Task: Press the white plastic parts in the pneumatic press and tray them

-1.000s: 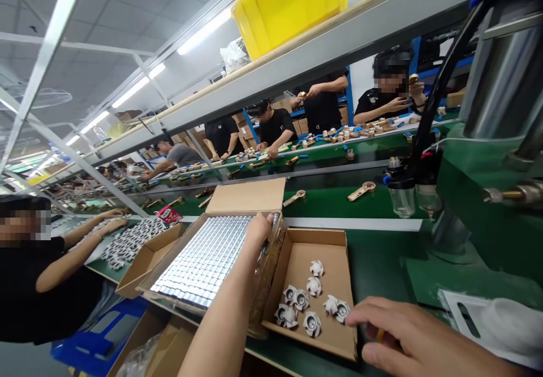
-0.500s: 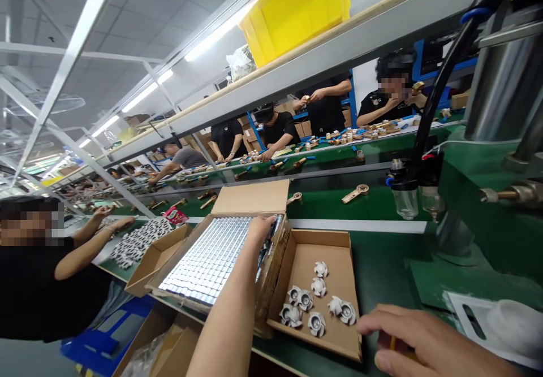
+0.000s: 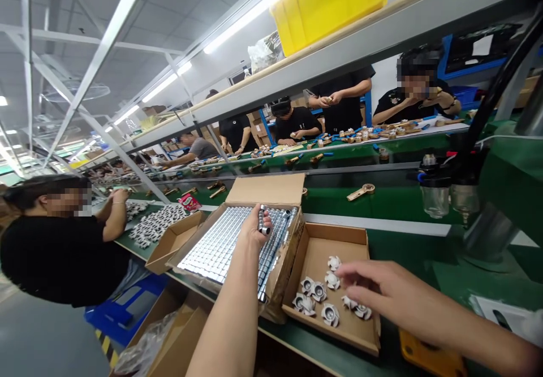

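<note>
Toward the lower right of the frame, the right hand [image 3: 384, 284] hangs over a shallow cardboard tray [image 3: 339, 238], thumb and fingers slightly parted. Its fingertips are right beside the whitish finned wheels [image 3: 330, 313] lying in there; from here I can't tell if they touch. Near the centre, the left hand [image 3: 254, 230] is wrapped round some silver cylinders [image 3: 264, 230], above a carton [image 3: 265, 187] packed with rows of similar pieces. Beyond, a gold-coloured part [image 3: 360, 192] lies on green; farther off, at upper right, sits a co-worker [image 3: 386, 103] in black.
</note>
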{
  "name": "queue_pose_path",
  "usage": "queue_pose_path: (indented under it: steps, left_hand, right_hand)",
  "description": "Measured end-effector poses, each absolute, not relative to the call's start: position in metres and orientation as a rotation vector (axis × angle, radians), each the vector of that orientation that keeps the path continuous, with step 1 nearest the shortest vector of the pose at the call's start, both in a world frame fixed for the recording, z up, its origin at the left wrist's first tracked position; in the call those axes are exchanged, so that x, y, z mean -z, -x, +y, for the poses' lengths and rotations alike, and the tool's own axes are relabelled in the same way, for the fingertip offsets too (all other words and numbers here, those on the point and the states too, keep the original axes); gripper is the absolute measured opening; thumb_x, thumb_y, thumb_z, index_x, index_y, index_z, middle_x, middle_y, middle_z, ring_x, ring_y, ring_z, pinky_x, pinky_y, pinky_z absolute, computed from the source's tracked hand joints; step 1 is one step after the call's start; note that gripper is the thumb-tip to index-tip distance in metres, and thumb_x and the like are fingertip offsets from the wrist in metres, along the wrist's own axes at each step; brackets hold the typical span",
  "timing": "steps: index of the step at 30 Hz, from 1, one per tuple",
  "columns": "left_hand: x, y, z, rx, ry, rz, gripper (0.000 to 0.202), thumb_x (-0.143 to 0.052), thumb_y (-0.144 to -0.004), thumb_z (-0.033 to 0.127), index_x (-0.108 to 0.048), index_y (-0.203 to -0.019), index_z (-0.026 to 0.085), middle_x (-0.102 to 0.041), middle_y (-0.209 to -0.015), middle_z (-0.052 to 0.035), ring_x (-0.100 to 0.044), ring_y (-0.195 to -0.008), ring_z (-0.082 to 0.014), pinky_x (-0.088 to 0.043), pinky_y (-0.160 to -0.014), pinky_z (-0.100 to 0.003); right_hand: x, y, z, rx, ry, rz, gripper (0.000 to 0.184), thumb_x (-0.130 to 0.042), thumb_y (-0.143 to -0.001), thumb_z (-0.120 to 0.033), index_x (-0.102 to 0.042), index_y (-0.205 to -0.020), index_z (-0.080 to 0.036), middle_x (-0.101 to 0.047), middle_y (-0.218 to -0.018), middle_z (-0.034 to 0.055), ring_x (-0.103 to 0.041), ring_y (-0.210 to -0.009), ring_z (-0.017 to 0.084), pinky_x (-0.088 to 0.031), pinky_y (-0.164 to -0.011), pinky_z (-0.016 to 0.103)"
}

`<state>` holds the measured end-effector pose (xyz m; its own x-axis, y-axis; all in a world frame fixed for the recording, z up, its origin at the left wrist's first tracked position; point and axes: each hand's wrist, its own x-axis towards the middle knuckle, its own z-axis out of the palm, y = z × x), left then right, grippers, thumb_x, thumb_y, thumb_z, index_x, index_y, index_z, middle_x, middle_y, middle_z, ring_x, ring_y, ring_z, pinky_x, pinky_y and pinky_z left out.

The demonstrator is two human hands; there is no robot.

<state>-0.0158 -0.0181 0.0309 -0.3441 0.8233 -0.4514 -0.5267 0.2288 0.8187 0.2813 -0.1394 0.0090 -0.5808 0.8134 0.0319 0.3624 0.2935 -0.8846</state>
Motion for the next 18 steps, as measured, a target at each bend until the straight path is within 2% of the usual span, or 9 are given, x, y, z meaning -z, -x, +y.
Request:
queue_pose_path:
  steps: [3,6,9,12,15,18]
  left_hand:
    - [-0.038,0.011,-0.032,-1.558,-0.253,1.142,0.032,-0.055,-0.087,0.034,-0.055,-0.114,0.017,-0.060,-0.110,-0.0075,-0.061,-0.087,-0.0187,-0.054,-0.071,-0.038]
    - [-0.040,-0.009,-0.055,-1.660,-0.230,1.003,0.026,-0.054,-0.088,0.033,-0.057,-0.107,0.016,-0.062,-0.094,-0.0038,-0.059,-0.069,-0.0128,-0.052,-0.057,-0.029]
    - [-0.035,-0.043,-0.082,-1.729,-0.243,0.879,0.020,-0.053,-0.089,0.033,-0.057,-0.095,0.015,-0.054,-0.071,0.0036,-0.044,-0.046,-0.0051,-0.037,-0.038,-0.018]
    - [-0.030,-0.076,-0.109,-1.752,-0.215,0.770,0.015,-0.049,-0.091,0.032,-0.055,-0.089,0.017,-0.047,-0.061,0.0071,-0.036,-0.038,-0.0042,-0.029,-0.030,-0.016]
    - [-0.025,-0.100,-0.132,-1.678,-0.109,0.633,0.021,-0.035,-0.096,0.026,-0.049,-0.082,0.018,-0.040,-0.056,0.0078,-0.034,-0.035,-0.0026,-0.028,-0.028,-0.013]
    - [-0.016,-0.119,-0.150,-1.523,0.004,0.519,0.027,-0.028,-0.097,0.024,-0.045,-0.077,0.019,-0.039,-0.055,0.0069,-0.037,-0.036,-0.0009,-0.032,-0.031,-0.008]
  right_hand:
    - [-0.026,-0.245,-0.123,-1.102,0.987,-2.067,0.028,-0.048,-0.088,-0.035,-0.064,-0.109,-0.026,-0.068,-0.099,0.0022,-0.061,-0.088,0.020,-0.044,-0.074,0.028]
    - [-0.037,-0.207,-0.115,-1.051,0.878,-2.013,0.030,-0.050,-0.088,-0.033,-0.059,-0.116,-0.025,-0.067,-0.093,0.0015,-0.060,-0.083,0.018,-0.043,-0.071,0.028]
    - [-0.035,-0.187,-0.122,-0.983,0.838,-1.975,0.025,-0.051,-0.089,-0.033,-0.055,-0.113,-0.025,-0.064,-0.096,0.0011,-0.058,-0.084,0.018,-0.042,-0.072,0.028]
    - [-0.023,-0.197,-0.140,-0.918,0.897,-1.940,0.011,-0.051,-0.089,-0.028,-0.055,-0.097,-0.022,-0.062,-0.098,0.0016,-0.056,-0.089,0.018,-0.040,-0.075,0.029]
    - [-0.006,-0.235,-0.170,-1.115,0.940,-1.851,0.009,-0.058,-0.085,-0.029,-0.056,-0.090,-0.022,-0.060,-0.085,-0.0015,-0.054,-0.078,0.014,-0.039,-0.068,0.025]
    - [0.013,-0.289,-0.206,-1.609,0.929,-1.437,0.022,-0.066,-0.079,-0.038,-0.056,-0.087,-0.020,-0.055,-0.072,-0.0036,-0.052,-0.062,0.010,-0.039,-0.056,0.020]
